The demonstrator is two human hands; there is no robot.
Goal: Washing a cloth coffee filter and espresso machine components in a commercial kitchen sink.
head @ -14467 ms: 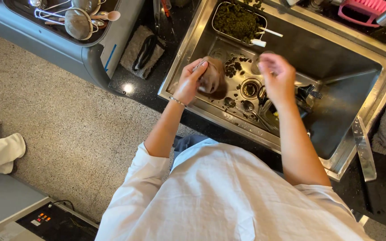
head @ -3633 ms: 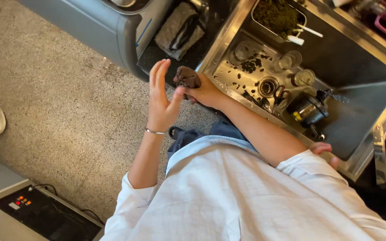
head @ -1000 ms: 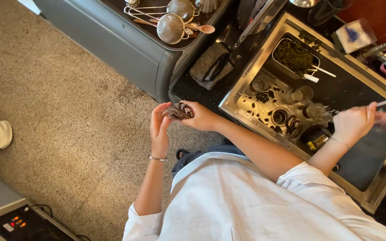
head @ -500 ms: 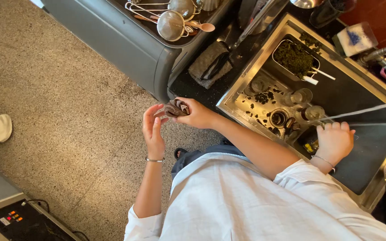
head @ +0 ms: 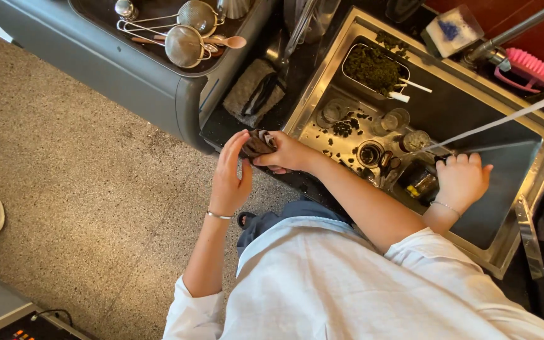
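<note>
1. Brown and crumpled, a small lump (head: 256,143) sat between both hands, above the dark table (head: 221,129) edge, just left of the steel sink (head: 505,249).
2. Right hand (head: 286,152): its grip was closed around the lump.
3. Left hand (head: 231,176): its grip was open, fingers straight, with the fingertips against the lump's left side.
4. A third hand (head: 464,179) with a bracelet rested in the sink, fingers under a thin stream of water (head: 505,118).
5. Cups and dark scraps lay in the sink; a tray (head: 373,66) of green leaves sat at its back.
6. Two mesh strainers (head: 184,45) lay on a grey rack (head: 140,82) to the left, with speckled floor (head: 64,176) below.
</note>
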